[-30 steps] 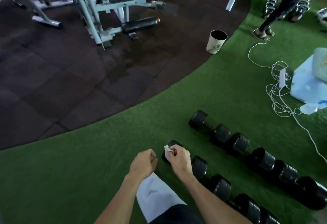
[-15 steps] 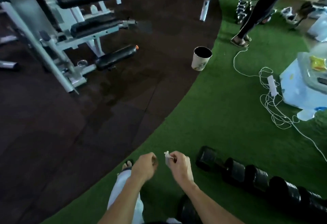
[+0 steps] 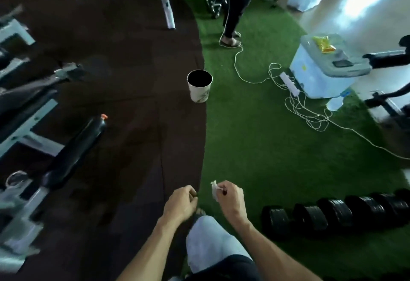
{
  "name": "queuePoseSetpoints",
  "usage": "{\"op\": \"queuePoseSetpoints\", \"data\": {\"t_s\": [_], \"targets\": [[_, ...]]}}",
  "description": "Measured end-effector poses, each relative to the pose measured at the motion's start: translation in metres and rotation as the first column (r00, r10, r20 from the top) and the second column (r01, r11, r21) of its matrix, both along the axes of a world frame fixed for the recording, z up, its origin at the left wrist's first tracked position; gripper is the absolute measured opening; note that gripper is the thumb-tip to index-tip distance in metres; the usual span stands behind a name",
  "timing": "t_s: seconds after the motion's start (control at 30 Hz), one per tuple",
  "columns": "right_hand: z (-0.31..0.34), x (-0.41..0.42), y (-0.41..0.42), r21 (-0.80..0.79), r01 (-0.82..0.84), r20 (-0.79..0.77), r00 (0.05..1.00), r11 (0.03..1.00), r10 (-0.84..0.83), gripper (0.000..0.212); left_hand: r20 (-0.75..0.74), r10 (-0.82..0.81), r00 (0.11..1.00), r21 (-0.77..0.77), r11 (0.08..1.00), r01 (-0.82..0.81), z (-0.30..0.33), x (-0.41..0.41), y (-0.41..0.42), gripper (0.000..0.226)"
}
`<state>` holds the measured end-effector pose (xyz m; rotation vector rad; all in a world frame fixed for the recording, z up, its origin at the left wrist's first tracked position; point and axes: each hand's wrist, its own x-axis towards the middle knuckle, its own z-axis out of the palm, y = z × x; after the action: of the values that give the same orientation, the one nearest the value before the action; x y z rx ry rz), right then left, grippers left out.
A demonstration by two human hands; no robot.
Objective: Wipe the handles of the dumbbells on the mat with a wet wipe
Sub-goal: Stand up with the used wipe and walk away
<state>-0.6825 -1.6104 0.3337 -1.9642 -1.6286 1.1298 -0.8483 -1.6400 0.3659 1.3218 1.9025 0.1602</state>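
My right hand [image 3: 230, 199] pinches a small crumpled white wet wipe [image 3: 214, 188] between thumb and fingers, held in the air above the green mat [image 3: 255, 147]. My left hand [image 3: 180, 203] hovers just beside it with its fingers curled and nothing in it. A row of black dumbbells [image 3: 332, 212] lies on the mat at the lower right, well to the right of both hands. Their handles are hidden between the heads.
A white bin [image 3: 199, 89] with a dark inside stands ahead at the mat's edge. White cables and a power strip [image 3: 289, 85] lie right of it, by a pale blue box [image 3: 319, 76]. Another person's leg [image 3: 235, 8] stands far ahead. Gym machines [image 3: 44, 125] fill the dark floor left.
The view has swung left and up, away from the dumbbells, which slid to the lower right. Both hands stayed together in front, the right still pinching the wipe.
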Motion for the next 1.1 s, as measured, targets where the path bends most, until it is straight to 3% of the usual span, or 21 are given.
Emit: {"op": "queuePoseSetpoints", "data": {"t_s": [0.37, 0.53, 0.67, 0.77, 0.93, 1.1], "targets": [[-0.002, -0.109, 0.320, 0.000, 0.094, 0.042, 0.995, 0.996, -0.094, 0.012, -0.062, -0.193, 0.979, 0.001, 0.981, 0.193, -0.009, -0.118, 0.334, 0.014], [0.001, -0.162, 0.447, 0.024, 0.120, 0.032, 0.992, 0.992, -0.121, 0.013, -0.052, -0.205, 0.977, -0.022, 0.979, 0.204, -0.012, -0.170, 0.470, 0.013], [-0.019, -0.204, 0.539, 0.044, 0.201, 0.016, 0.979, 0.979, -0.202, 0.029, -0.060, -0.273, 0.960, -0.014, 0.962, 0.273, -0.023, -0.206, 0.583, 0.016], [-0.033, -0.236, 0.614, 0.017, 0.309, -0.019, 0.951, 0.951, -0.309, 0.025, -0.058, -0.345, 0.937, -0.014, 0.939, 0.345, -0.035, -0.235, 0.676, 0.018], [-0.054, -0.274, 0.727, 0.025, 0.487, -0.051, 0.873, 0.873, -0.486, 0.039, -0.081, -0.458, 0.885, -0.004, 0.889, 0.459, -0.052, -0.258, 0.813, 0.020], [-0.081, -0.279, 0.821, -0.021, 0.594, -0.051, 0.803, 0.804, -0.594, 0.029, -0.085, -0.492, 0.867, -0.050, 0.871, 0.489, -0.090, -0.262, 0.915, 0.022]]}}
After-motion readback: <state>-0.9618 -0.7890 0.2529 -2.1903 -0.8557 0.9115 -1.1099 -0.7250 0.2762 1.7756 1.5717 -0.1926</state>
